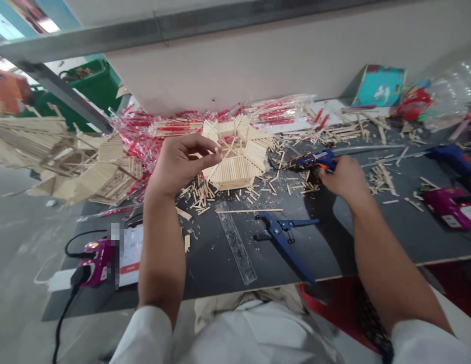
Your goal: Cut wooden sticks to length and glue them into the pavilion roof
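Observation:
My left hand (pixel 184 164) is raised over the left side of the wooden stick model (pixel 233 172), thumb and forefinger pinched on a short pale stick piece (pixel 217 150). The model has slatted sloping panels around a centre of crossed sticks, partly hidden by this hand. To its right, my right hand (pixel 345 179) is closed at the handle end of a blue glue gun (pixel 318 158), whose nozzle points left toward the model. Nearer me lie a clear ruler (pixel 237 245), a thin stick (pixel 250 210) and a blue pipe cutter (pixel 286 242) with its handles apart.
Cut stick bits (pixel 205 197) litter the table around the model. Red-and-clear plastic packs (pixel 170 124) line the back. Another stick structure (pixel 83 172) stands left. Purple power strips (pixel 96 263) with cables sit at both sides; a second blue glue gun (pixel 453 157) lies far right.

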### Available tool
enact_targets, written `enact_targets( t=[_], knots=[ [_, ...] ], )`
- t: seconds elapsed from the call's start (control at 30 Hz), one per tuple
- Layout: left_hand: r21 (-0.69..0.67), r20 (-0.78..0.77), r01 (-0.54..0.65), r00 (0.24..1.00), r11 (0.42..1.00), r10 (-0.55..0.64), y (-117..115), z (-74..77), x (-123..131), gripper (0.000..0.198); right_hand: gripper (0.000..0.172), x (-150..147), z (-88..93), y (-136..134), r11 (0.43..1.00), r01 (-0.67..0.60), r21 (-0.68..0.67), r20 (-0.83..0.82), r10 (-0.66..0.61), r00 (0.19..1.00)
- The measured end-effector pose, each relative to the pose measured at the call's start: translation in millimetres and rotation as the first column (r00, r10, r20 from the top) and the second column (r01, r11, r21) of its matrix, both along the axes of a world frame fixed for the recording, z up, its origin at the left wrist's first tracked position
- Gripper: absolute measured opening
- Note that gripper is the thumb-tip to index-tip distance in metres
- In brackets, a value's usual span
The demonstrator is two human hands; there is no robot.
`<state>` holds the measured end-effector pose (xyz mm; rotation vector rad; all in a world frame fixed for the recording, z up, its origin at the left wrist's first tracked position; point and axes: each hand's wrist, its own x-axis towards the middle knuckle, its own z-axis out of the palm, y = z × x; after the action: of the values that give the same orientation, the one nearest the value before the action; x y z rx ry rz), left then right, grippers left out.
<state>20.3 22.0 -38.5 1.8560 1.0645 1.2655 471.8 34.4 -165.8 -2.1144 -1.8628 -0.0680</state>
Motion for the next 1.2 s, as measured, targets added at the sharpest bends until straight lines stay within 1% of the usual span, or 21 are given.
enact_targets(
  t=[0.07,0.13,0.17,0.23,0.3,0.33,0.37,0.43,0.53,0.6,0.67,0.73,0.87,0.93,1.0,1.1,1.2],
  knots=[
    [-0.034,0.061,0.002,0.998,0.999,0.000,0.4,-0.7,-4.1,0.016,0.052,-6.9,16.1,-5.1,0.995,0.104,-0.006,-0.027,-0.105,0.994],
    [-0.060,0.105,0.007,0.995,0.998,-0.001,1.3,-2.3,-6.4,0.016,0.059,-18.5,36.5,-9.4,0.981,0.196,0.006,-0.084,-0.195,0.977],
    [-0.071,0.116,0.012,0.993,0.997,-0.003,1.9,-3.1,-6.5,0.016,0.060,-25.6,47.2,-10.4,0.977,0.212,0.036,-0.128,-0.206,0.970],
    [-0.085,0.127,0.012,0.992,0.996,-0.001,3.2,-4.7,-4.4,0.017,0.060,-41.5,67.8,-9.1,0.966,0.198,0.163,-0.212,-0.162,0.964],
    [-0.081,0.134,0.001,0.991,0.997,0.010,4.0,-5.3,-0.3,0.021,0.058,-58.7,86.5,-3.5,0.934,0.149,0.323,-0.248,-0.069,0.966],
    [-0.073,0.135,-0.006,0.991,0.997,0.016,3.8,-5.1,1.9,0.021,0.057,-67.5,95.2,0.5,0.917,0.120,0.380,-0.254,-0.021,0.967],
    [-0.065,0.130,-0.012,0.991,0.998,0.020,3.3,-4.5,4.0,0.021,0.056,-76.4,103.4,4.9,0.903,0.097,0.418,-0.247,0.011,0.969],
    [-0.050,0.098,-0.023,0.995,0.998,0.028,1.1,-2.4,6.8,0.016,0.046,-93.6,118.4,13.6,0.887,0.044,0.460,-0.225,0.068,0.972],
    [-0.024,0.033,-0.061,0.998,0.998,0.062,-2.5,1.1,7.5,0.013,0.037,-116.1,134.3,23.4,0.872,-0.030,0.489,-0.189,0.139,0.972],
    [0.012,-0.011,-0.097,0.995,0.995,0.097,-3.5,2.7,6.8,0.012,0.036,-127.0,138.2,27.7,0.868,-0.067,0.492,-0.174,0.173,0.970],
    [0.050,-0.065,-0.128,0.989,0.990,0.131,-3.2,3.9,6.5,0.011,0.033,-134.4,136.1,31.0,0.861,-0.110,0.496,-0.165,0.218,0.962],
    [0.062,-0.124,-0.156,0.979,0.986,0.163,-2.6,5.0,7.3,0.010,0.030,-138.5,129.2,33.8,0.842,-0.160,0.515,-0.155,0.275,0.949],
    [0.037,-0.216,-0.206,0.954,0.978,0.209,-0.9,6.2,11.9,0.012,0.024,-140.3,112.0,37.2,0.791,-0.275,0.546,-0.118,0.398,0.910],
    [0.051,-0.237,-0.200,0.950,0.979,0.206,0.5,5.1,14.8,0.011,0.022,-139.7,107.0,37.2,0.780,-0.312,0.543,-0.107,0.433,0.895],
    [0.072,-0.244,-0.168,0.953,0.983,0.180,1.9,3.2,17.9,0.009,0.021,-139.2,105.9,36.4,0.774,-0.325,0.543,-0.101,0.445,0.890],
    [0.114,-0.257,-0.129,0.954,0.985,0.155,2.7,1.2,22.6,0.007,0.020,-139.4,109.3,34.7,0.766,-0.325,0.554,-0.104,0.451,0.887],
    [0.129,-0.269,-0.116,0.952,0.985,0.147,2.5,0.4,26.9,0.008,0.022,-140.2,113.6,32.9,0.761,-0.317,0.566,-0.115,0.454,0.884]
  ],
)
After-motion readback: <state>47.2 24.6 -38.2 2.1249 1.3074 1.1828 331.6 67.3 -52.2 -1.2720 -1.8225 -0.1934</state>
